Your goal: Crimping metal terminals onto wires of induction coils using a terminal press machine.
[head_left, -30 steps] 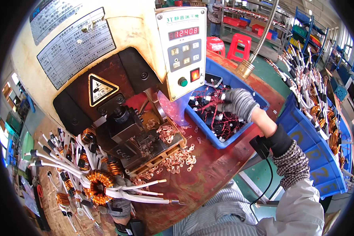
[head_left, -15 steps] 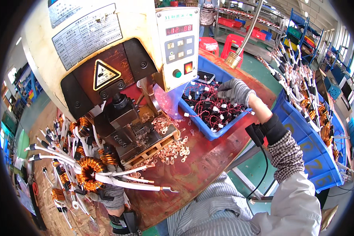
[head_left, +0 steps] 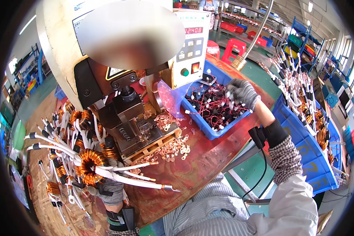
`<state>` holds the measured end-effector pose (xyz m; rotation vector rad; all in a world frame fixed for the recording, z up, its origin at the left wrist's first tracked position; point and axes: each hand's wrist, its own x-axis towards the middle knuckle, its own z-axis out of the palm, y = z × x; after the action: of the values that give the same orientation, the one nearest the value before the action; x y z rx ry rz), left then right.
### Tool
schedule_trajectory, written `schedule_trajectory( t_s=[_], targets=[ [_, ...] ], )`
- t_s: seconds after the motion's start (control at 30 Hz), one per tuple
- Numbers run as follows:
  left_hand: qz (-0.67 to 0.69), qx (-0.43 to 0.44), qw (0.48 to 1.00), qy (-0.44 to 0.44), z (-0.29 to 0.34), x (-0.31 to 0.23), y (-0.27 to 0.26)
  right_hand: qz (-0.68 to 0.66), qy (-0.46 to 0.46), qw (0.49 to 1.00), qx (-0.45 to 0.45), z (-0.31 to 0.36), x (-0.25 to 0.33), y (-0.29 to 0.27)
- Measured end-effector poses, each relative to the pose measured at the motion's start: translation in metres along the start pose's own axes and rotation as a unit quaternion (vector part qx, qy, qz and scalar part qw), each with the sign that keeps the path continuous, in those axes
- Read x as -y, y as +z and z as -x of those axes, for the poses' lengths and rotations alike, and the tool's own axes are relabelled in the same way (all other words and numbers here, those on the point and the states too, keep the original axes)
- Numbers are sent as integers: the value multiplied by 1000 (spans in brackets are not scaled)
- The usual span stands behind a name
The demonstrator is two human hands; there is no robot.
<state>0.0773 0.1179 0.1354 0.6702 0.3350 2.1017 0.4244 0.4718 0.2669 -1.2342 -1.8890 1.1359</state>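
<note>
My gloved left hand (head_left: pixel 111 190) is closed around a copper-wound ring coil (head_left: pixel 91 167) near the front left of the table. Thick white leads stick out of the coil on both sides, and one ends in a bare metal tip (head_left: pixel 170 187) to the right. My gloved right hand (head_left: pixel 243 93) is over a blue tray (head_left: pixel 213 133) with its fingers curled in. Whatever the fingertips pinch is blurred. Small black parts with twisted red-and-black wires (head_left: pixel 214 108) and white plugs fill the tray.
A press machine (head_left: pixel 126 110) with a control panel stands at the table's back. Copper ring terminals (head_left: pixel 175 149) lie before it. More coils (head_left: pixel 80 120) pile up on the left. A blue crate (head_left: pixel 303 153) of coils stands right, and a flexible metal arm (head_left: pixel 259 33) rises behind the tray.
My view has shifted, so the machine sits further right. My right hand has moved slightly, its fingers more curled above the parts. The coil stays in my left hand.
</note>
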Motion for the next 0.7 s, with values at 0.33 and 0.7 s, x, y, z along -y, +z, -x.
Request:
schedule_trajectory(
  t_s=[0.33,0.7],
  targets=[
    [19,-42,999,-9,-1,8,-4,146,-289,933,-159,-7,15,8],
    [14,-16,998,-59,7,3,18,-243,-127,955,116,73,33,17]
  ],
)
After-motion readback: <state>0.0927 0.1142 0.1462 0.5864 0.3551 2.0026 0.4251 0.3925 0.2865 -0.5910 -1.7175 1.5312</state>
